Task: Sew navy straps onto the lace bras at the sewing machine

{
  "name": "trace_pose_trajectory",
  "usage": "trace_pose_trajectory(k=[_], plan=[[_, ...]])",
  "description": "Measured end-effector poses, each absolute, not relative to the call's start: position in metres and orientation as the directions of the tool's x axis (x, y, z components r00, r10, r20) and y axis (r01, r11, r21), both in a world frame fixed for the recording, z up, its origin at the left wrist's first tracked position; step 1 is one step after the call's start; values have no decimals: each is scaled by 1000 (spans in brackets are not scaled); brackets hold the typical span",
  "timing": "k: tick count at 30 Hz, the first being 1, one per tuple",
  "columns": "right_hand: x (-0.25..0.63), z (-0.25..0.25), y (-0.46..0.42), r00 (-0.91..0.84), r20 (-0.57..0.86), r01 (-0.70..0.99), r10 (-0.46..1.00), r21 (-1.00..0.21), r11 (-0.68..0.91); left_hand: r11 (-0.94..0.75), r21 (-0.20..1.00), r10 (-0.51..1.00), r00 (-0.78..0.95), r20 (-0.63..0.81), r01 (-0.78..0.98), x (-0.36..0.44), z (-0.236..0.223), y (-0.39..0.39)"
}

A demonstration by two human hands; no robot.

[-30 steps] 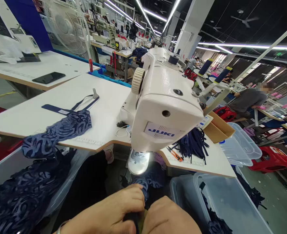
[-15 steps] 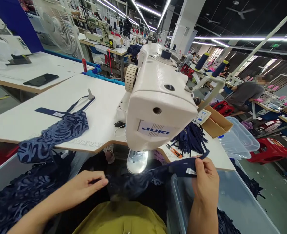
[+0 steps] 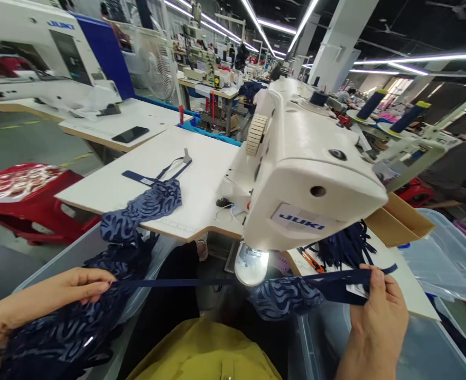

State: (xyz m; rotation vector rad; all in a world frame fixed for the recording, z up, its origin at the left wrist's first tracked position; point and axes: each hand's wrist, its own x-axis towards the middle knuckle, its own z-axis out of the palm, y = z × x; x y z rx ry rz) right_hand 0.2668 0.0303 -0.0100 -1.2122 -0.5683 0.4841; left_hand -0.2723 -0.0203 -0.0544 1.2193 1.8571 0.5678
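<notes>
I hold a navy blue strap (image 3: 177, 283) stretched taut between both hands, below the head of a white JUKI sewing machine (image 3: 304, 174). My left hand (image 3: 70, 287) pinches its left end above a bin of navy lace pieces (image 3: 70, 327). My right hand (image 3: 375, 311) grips the right end, where a white label and a navy lace garment piece (image 3: 288, 296) hang from the strap. The machine's lamp (image 3: 251, 263) shines just above the strap's middle.
On the white table (image 3: 201, 158) lie a lace piece (image 3: 146, 203) and a strap with a label. Orange snips (image 3: 310, 259) and dark straps (image 3: 344, 248) lie right of the machine. Clear plastic bins (image 3: 435, 258) and a cardboard box (image 3: 403, 221) stand right. A red stool (image 3: 27, 192) is left.
My hands have moved apart, pulling the strap out straight and taut. My left hand went far left over the lace bin. The camera has swung left.
</notes>
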Motion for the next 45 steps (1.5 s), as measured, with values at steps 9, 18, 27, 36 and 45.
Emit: trace_pose_trajectory(k=[9, 18, 27, 36, 45], plan=[[252, -5, 25, 720, 14, -265, 694, -918, 294, 204, 974, 811, -542, -223, -96, -284, -32, 6], [180, -6, 3, 304, 341, 338, 890, -912, 233, -12, 986, 976, -216, -24, -166, -148, 12, 17], [127, 3, -2, -300, 597, 707, 744, -384, 594, -114, 921, 951, 309, -8, 373, -44, 7, 2], [123, 0, -4, -340, 696, 838, 633, -81, 540, -511, 509, 851, 325, 412, 693, -44, -5, -6], [125, -2, -8, -371, 719, 824, 588, -37, 565, -539, 443, 821, 331, 464, 716, -40, 1, -6]])
